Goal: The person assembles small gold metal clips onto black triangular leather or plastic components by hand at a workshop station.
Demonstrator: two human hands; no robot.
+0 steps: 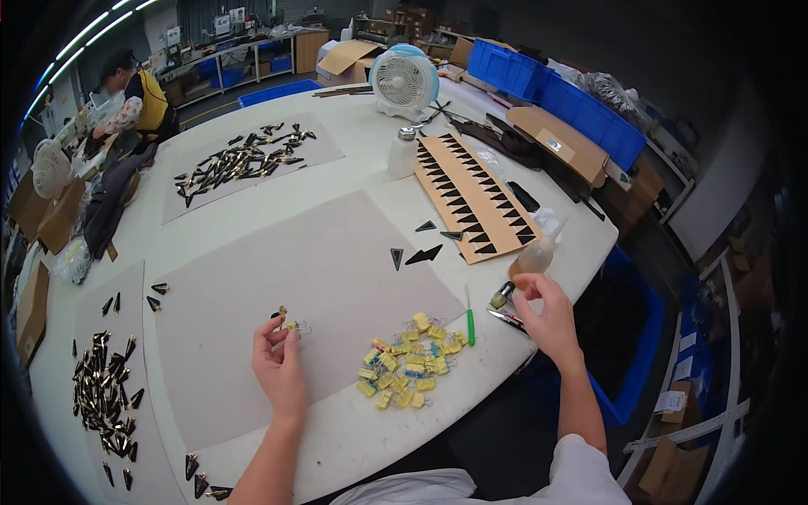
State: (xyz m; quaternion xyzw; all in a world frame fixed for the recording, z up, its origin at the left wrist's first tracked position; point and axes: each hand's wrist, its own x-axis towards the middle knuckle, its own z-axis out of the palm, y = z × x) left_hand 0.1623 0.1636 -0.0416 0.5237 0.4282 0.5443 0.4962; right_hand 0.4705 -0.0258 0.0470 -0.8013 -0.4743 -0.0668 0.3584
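My left hand (pixel 279 370) pinches a small black-and-gold hair clip (pixel 279 315) above the grey mat (pixel 227 387). A binder clip (pixel 296 326) with wire handles is held at the same fingertips. On the right, my right hand (pixel 549 318) has its thumb and index finger apart and curved, close beside the dark cap of a small bottle (pixel 501 295). Whether they touch the cap is hard to tell. Tweezers (pixel 507 319) lie below that bottle. Between my hands is a heap of yellow binder clips (pixel 408 364), with a green-handled pick (pixel 471 328) beside it.
Black-and-gold clips lie in piles at left (pixel 105 396) and far left (pixel 240 160). A cardboard sheet (pixel 471 189) bears rows of black triangles. A squeeze bottle (pixel 534 255), a clear bottle (pixel 403 153) and a fan (pixel 405 80) stand on the table. Another person (pixel 139 101) works far left.
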